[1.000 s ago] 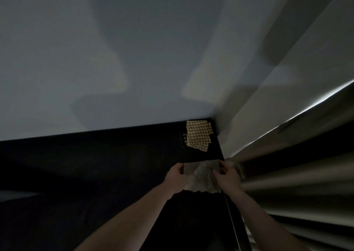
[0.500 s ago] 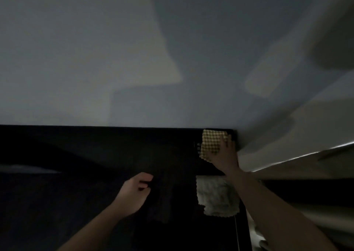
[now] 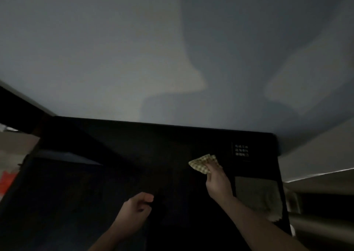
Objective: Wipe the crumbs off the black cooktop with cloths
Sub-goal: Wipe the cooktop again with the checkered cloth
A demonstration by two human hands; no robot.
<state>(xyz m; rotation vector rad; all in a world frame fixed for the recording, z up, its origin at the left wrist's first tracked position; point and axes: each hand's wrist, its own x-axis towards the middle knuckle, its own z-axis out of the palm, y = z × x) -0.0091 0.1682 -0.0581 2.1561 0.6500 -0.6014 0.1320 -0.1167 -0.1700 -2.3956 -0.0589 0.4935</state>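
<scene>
The black cooktop [image 3: 118, 174] fills the lower half of the dim head view. My right hand [image 3: 217, 181] holds a yellow checkered cloth [image 3: 201, 163] pressed on the cooktop, just left of the white control markings [image 3: 241, 150]. A pale grey cloth [image 3: 258, 195] lies flat near the cooktop's right edge, to the right of my right forearm. My left hand [image 3: 137, 209] hovers over the front middle of the cooktop with fingers loosely curled and nothing visible in it. No crumbs can be made out in the dark.
A grey wall [image 3: 172, 49] rises behind the cooktop. A pale counter ledge [image 3: 316, 176] borders the right side. A lighter surface with something red [image 3: 7, 179] lies off the left edge.
My hands let go of the grey cloth, which now lies flat at the right. My right hand took the checkered cloth from the back right corner and drew it left and forward.
</scene>
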